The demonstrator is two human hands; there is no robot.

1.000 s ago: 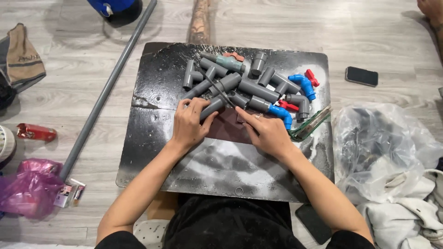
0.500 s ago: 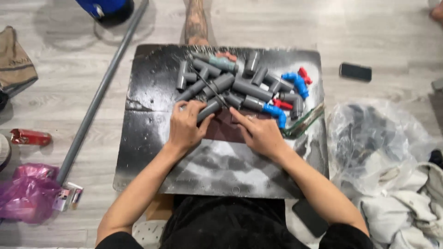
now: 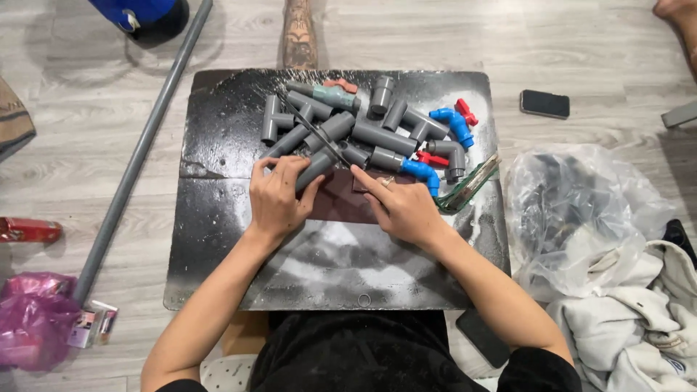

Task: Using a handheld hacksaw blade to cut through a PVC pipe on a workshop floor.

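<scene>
A black board [image 3: 218, 239] lies on the floor in front of me, with several grey pipe fittings [image 3: 385, 134] piled at its far half, some with blue elbows [image 3: 450, 120] and red valve handles [image 3: 465, 110]. My left hand [image 3: 279, 196] curls around the near end of a grey pipe piece [image 3: 316, 168] at the pile's front left. My right hand [image 3: 399, 207] rests flat on a dark reddish sheet [image 3: 341, 207], index finger pointing toward the pile. A thin black rod [image 3: 312, 129] lies across the fittings.
A long grey pipe [image 3: 138, 156] lies on the wooden floor at left. A phone [image 3: 544, 104] sits at right, beyond a clear plastic bag [image 3: 581, 210] and white cloth [image 3: 639, 319]. A pink bag [image 3: 33, 319] and a red can [image 3: 29, 230] lie at left. Another person's leg [image 3: 300, 33] is at the far edge.
The view has shifted slightly. My hands stay at the front of the pile, the left still on the grey pipe piece; my right hand has flattened onto the reddish sheet.
</scene>
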